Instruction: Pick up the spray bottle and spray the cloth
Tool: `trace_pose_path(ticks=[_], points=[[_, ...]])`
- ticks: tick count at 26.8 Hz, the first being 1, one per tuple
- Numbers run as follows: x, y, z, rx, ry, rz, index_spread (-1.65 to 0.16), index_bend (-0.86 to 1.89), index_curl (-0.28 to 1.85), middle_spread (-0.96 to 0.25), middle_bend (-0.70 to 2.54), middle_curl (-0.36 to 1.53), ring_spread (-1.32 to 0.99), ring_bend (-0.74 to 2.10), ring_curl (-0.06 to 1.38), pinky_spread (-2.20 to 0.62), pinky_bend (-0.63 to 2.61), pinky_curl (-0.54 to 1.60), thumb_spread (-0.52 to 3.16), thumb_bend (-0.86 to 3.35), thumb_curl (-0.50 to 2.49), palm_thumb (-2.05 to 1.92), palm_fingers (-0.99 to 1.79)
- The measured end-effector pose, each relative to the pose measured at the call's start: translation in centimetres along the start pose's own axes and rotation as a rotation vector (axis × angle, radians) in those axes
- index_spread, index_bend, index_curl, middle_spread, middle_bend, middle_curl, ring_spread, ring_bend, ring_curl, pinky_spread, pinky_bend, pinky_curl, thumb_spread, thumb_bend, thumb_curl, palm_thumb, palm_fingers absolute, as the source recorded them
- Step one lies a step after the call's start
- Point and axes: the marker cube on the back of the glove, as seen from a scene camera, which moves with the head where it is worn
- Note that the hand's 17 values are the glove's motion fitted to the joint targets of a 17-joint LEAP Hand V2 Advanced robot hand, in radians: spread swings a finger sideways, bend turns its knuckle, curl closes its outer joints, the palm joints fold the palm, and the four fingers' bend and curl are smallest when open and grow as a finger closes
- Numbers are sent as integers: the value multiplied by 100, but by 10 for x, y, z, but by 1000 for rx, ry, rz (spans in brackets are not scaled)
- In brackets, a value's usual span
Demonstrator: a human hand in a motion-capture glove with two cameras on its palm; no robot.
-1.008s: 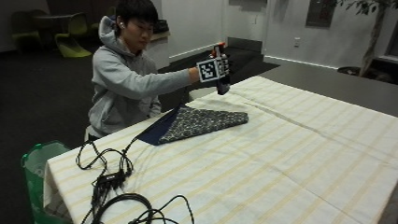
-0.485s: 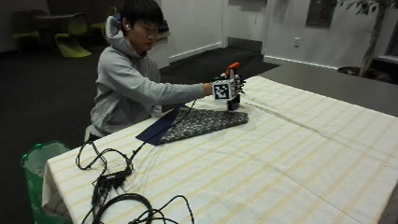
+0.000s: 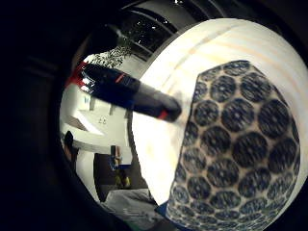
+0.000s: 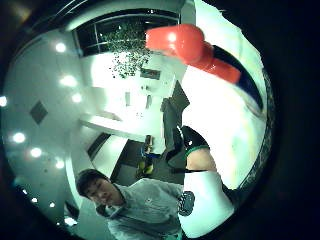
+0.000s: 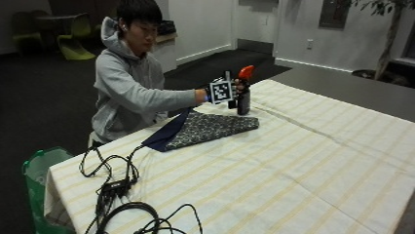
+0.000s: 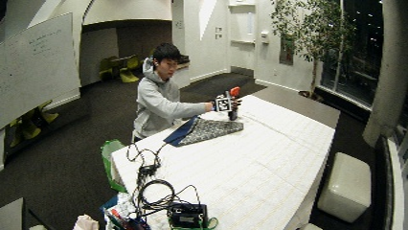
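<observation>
— Gripping the spray bottle [image 5: 243, 97]? Is that what the gloved right hand [image 5: 223, 91] is doing?
— Yes, its fingers are curled round the dark body, just below the orange-red spray head [image 5: 246, 72].
— Where does the bottle stand?
— Upright, its base at or just above the striped counter [image 5: 311, 161]; I cannot tell whether it touches. It is just beside the far edge of the patterned cloth [image 5: 207, 129].
— And the cloth?
— Lying flat on the counter, near the person's side, with a dark blue underside showing.
</observation>
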Motion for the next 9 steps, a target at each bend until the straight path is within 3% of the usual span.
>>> trace_pose_path(ticks=[9], points=[[-16, 81, -67, 158, -28, -39, -34, 11, 29, -7, 30, 39, -7, 36, 34, 10, 47, 38, 74, -3, 57, 82, 34]])
